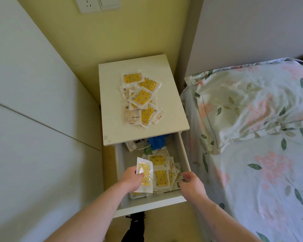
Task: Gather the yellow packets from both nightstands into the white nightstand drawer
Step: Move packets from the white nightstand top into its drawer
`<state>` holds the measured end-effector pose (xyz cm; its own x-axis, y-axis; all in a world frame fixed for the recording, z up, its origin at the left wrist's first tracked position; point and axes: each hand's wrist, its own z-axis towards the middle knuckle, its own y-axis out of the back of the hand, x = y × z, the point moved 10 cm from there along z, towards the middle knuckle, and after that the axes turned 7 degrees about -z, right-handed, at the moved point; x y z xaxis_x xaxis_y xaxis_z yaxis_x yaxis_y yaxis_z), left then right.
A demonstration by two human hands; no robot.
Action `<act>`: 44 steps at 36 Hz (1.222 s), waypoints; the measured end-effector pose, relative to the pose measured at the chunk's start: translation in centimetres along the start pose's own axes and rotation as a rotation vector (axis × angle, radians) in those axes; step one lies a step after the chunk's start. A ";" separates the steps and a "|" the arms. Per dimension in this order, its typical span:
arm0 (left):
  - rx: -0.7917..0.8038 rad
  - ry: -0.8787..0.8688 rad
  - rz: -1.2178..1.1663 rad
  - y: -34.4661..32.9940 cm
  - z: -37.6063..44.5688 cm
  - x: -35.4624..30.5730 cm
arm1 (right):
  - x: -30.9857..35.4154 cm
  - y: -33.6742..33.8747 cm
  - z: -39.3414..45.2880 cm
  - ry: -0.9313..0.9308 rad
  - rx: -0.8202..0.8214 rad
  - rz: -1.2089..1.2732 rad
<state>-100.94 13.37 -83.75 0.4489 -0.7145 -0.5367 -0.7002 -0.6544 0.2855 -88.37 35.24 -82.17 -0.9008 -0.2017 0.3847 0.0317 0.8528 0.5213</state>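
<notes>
A white nightstand (164, 95) stands between the wall and the bed, its drawer (147, 206) pulled out toward me. A loose pile of several yellow packets (141, 100) lies on its top. More yellow packets (162, 173) lie inside the drawer at the front. My left hand (132, 179) hovers over the drawer's left side and grips one yellow packet (145, 173), held nearly upright. At the drawer's right front corner my right hand (191, 185) has curled fingers among the packets; whether it holds one is hidden.
At the back of the drawer lie white cables (138, 145) and a blue object (157, 141). A bed with floral bedding (252, 137) runs along the right. A white cabinet panel (33, 119) borders the left. A wall socket (97, 4) sits above.
</notes>
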 end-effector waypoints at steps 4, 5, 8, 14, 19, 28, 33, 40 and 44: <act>-0.031 -0.016 0.038 0.7 0.6 -0.5 | 0.3 0.1 0.0 0.003 0.004 -0.013; -0.046 -0.023 0.049 0.8 0.8 -0.6 | 0.4 0.1 0.0 0.003 0.006 -0.014; -0.067 -0.036 0.045 1.0 1.3 -1.2 | 0.7 -0.1 0.0 0.009 0.011 -0.027; -0.042 0.009 0.027 0.3 2.1 -0.5 | 0.8 -0.7 -0.1 0.025 0.036 -0.042; -0.037 0.059 0.084 0.4 1.9 1.9 | 0.9 -0.8 -0.5 0.028 0.041 -0.072; -0.133 -0.031 0.098 3.3 -1.0 2.3 | 1.5 -0.4 -1.6 0.038 0.034 -0.111; -0.167 -0.121 0.039 6.0 -3.3 0.1 | 3.1 0.7 -3.0 0.055 0.041 -0.133; -0.178 -0.186 0.064 11.1 -2.0 -4.3 | 8.3 3.1 -2.7 0.103 -0.021 -0.106; -0.195 -0.216 0.028 13.4 -0.5 -6.8 | 11.6 3.6 -1.5 0.145 -0.036 -0.095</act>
<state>-113.16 9.36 -75.89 0.2880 -0.6774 -0.6769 -0.5817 -0.6852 0.4383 -98.10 35.26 -74.72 -0.8288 -0.3496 0.4369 -0.0323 0.8094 0.5864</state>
